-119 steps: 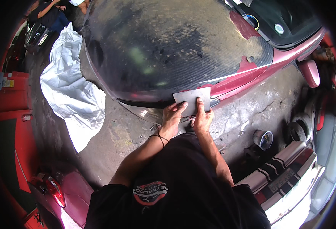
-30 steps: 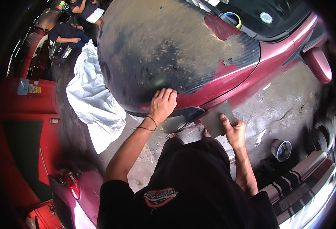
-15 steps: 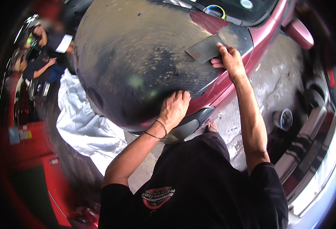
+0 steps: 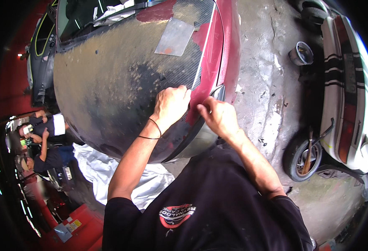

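A car hood [image 4: 104, 75] fills the middle, with worn, tan-stained dark film on it. Striped, carbon-look film [image 4: 196, 48] borders a white line and the bare maroon paint [image 4: 211, 62] on the right. My left hand [image 4: 170, 106] rests at the film's lower right edge, fingers curled down; whatever is under the fingertips is hidden. Just right of it, over the fender near the headlight [image 4: 200, 144], my right hand [image 4: 219, 117] has its thumb and fingers bent together. What it pinches, if anything, cannot be made out. A flat grey rectangular plate [image 4: 175, 37] lies on the hood farther up.
White sheeting [image 4: 108, 171] lies on the floor beyond the hood's front. At right are a clear bucket [image 4: 301, 54], a loose wheel [image 4: 303, 159] with a brush in it, and a white car [image 4: 345, 88]. Two people [image 4: 46, 150] are at far left.
My right hand has let go of the grey plate, which now lies on the hood, and has come down beside my left hand. The view has turned, showing more floor at right.
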Tool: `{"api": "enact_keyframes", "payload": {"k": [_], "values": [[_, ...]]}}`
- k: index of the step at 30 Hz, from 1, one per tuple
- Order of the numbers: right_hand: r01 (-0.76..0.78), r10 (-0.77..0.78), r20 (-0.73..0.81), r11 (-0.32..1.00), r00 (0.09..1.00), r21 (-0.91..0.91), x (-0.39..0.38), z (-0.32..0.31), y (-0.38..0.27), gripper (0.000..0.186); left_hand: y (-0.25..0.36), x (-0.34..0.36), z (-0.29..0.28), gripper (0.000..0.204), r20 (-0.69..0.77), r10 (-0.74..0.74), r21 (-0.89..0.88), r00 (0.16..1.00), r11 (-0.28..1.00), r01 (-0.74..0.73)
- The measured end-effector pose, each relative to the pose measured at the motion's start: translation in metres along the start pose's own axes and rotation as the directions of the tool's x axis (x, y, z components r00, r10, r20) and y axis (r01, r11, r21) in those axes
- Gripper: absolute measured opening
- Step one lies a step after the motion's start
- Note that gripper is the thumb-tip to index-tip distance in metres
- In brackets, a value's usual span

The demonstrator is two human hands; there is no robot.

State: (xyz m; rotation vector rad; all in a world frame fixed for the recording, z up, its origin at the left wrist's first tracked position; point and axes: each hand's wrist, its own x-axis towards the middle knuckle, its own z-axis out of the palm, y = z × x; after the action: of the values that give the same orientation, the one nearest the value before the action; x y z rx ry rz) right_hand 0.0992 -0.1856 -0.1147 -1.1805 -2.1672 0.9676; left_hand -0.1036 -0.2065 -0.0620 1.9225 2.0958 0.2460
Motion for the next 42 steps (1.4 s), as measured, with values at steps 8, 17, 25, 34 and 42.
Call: {"api": "enact_keyframes", "payload": {"k": [8, 17, 25, 34, 42], "values": [[0.058, -0.052, 0.041, 0.984, 0.998, -0.168, 0.014, 0.037, -0.022, 0.042, -0.004, 0.004, -0.012, 0.038, 0.066, 0.089, -0.012, 0.994, 0.996, -0.089], [-0.011, 0.012, 0.04, 0.999, 0.999, -0.04, 0.013, 0.05, -0.011, 0.032, -0.008, 0.02, -0.012, 0.043, 0.147, 0.146, 0.071, 0.978, 0.985, -0.158], [-0.001, 0.012, 0.072, 0.987, 0.997, -0.161, 0.017, 0.046, -0.018, 0.03, -0.026, 0.031, -0.006, 0.029, 0.262, 0.161, -0.233, 0.951, 0.967, -0.1], [-0.001, -0.008, -0.027, 0.948, 1.0, -0.318, -0.015, 0.075, -0.056, 0.021, -0.065, 0.021, 0.023, 0.027, 0.056, 0.294, -0.2, 0.954, 0.94, -0.278], [-0.118, 0.036, -0.358, 0.97, 0.933, -0.212, -0.054, 0.118, -0.091, 0.024, -0.066, -0.002, 0.026, 0.027, -0.081, 0.265, -0.277, 0.961, 0.92, -0.277]]}}
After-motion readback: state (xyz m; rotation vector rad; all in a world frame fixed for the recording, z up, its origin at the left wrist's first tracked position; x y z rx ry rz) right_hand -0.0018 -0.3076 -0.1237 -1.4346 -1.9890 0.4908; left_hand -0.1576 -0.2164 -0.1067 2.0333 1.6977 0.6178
